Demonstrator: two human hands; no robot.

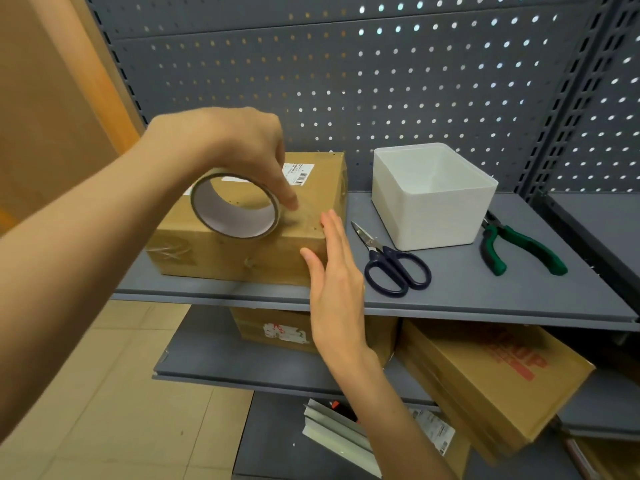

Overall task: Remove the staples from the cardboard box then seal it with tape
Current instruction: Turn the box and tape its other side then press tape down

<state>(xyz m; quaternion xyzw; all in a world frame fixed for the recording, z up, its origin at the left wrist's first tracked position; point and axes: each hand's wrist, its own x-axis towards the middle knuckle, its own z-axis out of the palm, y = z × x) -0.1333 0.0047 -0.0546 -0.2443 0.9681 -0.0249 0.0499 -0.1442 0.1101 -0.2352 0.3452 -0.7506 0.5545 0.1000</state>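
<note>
Right hand [334,282] flat, fingers straight against cardboard box [242,251]; left hand [235,147] fingers gripping tape roll [235,206].

Brown cardboard box [249,233], white bin [436,202], navy-handled scissors [391,261], green-and-black pliers [519,247], grey dotted pegboard [381,81].

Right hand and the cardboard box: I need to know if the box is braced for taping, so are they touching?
Touching. The head view shows the right hand flat, fingers straight, against the cardboard box at its right end.
</note>
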